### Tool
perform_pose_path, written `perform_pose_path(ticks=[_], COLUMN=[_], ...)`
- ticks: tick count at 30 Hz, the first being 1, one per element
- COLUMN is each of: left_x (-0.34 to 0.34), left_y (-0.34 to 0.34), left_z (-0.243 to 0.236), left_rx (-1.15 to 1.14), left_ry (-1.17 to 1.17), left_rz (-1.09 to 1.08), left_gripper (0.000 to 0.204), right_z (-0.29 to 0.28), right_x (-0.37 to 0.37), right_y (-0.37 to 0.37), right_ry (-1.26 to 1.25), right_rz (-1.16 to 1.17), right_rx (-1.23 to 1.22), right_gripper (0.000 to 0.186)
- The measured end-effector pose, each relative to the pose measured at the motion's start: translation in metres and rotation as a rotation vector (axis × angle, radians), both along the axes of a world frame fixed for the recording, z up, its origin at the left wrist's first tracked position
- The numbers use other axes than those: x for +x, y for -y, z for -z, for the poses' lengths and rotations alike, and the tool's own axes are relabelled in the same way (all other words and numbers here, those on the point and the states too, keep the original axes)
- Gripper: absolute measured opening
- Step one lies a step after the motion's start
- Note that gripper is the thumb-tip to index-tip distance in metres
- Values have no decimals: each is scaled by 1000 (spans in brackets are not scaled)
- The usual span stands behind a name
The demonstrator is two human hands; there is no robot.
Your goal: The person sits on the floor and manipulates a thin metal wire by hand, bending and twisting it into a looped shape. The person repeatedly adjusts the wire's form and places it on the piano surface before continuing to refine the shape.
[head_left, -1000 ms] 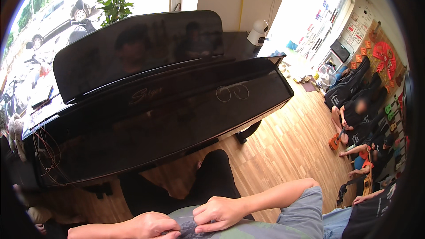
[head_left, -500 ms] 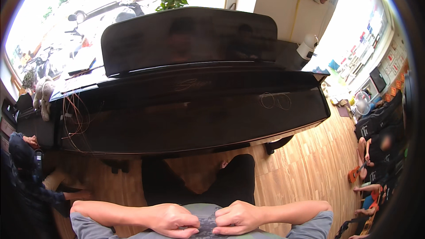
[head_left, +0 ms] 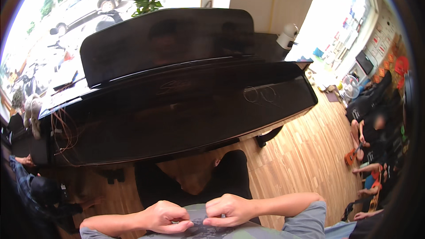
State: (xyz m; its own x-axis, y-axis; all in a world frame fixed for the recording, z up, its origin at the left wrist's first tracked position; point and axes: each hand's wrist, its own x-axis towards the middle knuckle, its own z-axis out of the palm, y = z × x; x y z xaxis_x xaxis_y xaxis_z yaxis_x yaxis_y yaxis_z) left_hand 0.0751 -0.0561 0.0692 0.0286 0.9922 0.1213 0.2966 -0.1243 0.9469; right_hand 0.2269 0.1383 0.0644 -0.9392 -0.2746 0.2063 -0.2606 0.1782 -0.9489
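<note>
My left hand (head_left: 166, 217) and my right hand (head_left: 227, 211) are close together, knuckles inward, in front of my patterned shirt (head_left: 199, 230). Both have fingers curled and thumbs pressed to them; anything pinched inside is hidden or too thin to make out. A small gap separates the hands. Beyond my knees (head_left: 150, 186) stands a glossy black piano (head_left: 177, 124) with its lid down. On it lie a thin coiled string (head_left: 261, 94) at the right and a loose tangle of copper-coloured strings (head_left: 66, 128) at the left. Neither hand touches these.
A person in a dark cap (head_left: 44, 190) is at the left. People sit along the right side, one with a small orange ukulele (head_left: 352, 156). A white camera-like device (head_left: 287, 36) stands behind the piano, and papers (head_left: 66, 96) and a plush toy (head_left: 33, 113) lie at its left end.
The view has turned, so the piano and room sit further left and tilted. My hands remain curled and close together, the right slightly higher. The person at the left has leaned and shifted.
</note>
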Motion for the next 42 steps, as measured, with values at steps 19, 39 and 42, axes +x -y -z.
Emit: perform_pose_path(ticks=[19, 39, 42], left_x=[1, -24, -7], left_y=[-49, -44, -48], left_z=[50, 133, 102], left_rx=[138, 165, 100], left_ry=[-257, 258, 232], left_rz=[-724, -719, -733], left_gripper=[33, 37, 33], right_z=[47, 66, 65], right_x=[-21, -17, -21], right_y=[0, 7, 5], right_ry=[-233, -82, 186], right_rz=[712, 654, 449], right_rx=[112, 250, -184], right_gripper=[14, 21, 16])
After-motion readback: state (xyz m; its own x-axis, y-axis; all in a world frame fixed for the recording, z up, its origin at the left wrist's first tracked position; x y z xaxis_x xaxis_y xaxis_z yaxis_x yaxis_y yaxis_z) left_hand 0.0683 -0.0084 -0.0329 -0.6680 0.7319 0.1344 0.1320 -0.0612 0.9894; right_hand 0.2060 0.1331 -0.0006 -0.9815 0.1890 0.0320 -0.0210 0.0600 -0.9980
